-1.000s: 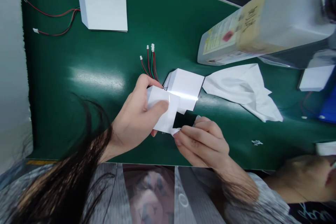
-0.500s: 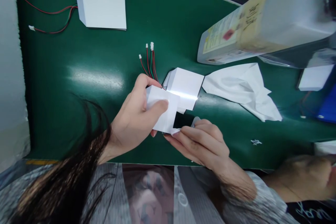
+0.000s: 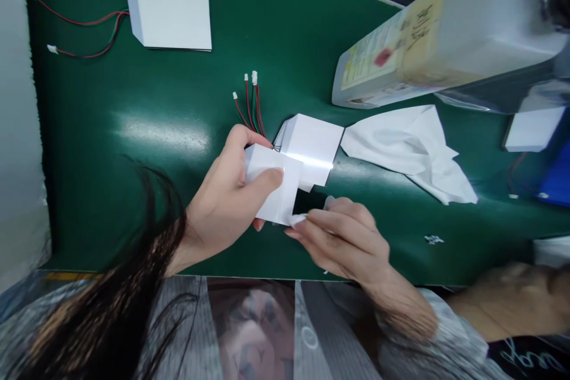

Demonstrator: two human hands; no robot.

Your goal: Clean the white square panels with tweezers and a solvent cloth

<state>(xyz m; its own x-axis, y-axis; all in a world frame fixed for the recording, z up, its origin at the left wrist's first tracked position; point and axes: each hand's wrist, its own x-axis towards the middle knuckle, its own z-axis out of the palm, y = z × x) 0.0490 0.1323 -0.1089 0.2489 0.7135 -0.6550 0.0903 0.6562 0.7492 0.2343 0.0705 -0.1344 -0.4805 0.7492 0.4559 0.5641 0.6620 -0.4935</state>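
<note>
White panel (image 3: pixel 272 193) lies in the left hand (image 3: pixel 222 199), above the green worktop (image 3: pixel 133 196), its thumb flat on the face and its fingers curled around the edge. At the panel's near right corner, the right hand (image 3: pixel 351 237) has its fingers pinched on a small white scrap (image 3: pixel 297 221). Just beyond the panel and to its right are more white panels (image 3: pixel 312 148); connector leads (image 3: pixel 256 107) fan out beyond its far edge. Right of the panel lies a crumpled white cloth (image 3: pixel 412 145), with a large labelled container (image 3: pixel 427 41) farther off. Well beyond the panel, to its left, sits a wired white stack (image 3: pixel 171 3). Another person's blurred hand (image 3: pixel 521 297) is well to its right.
</note>
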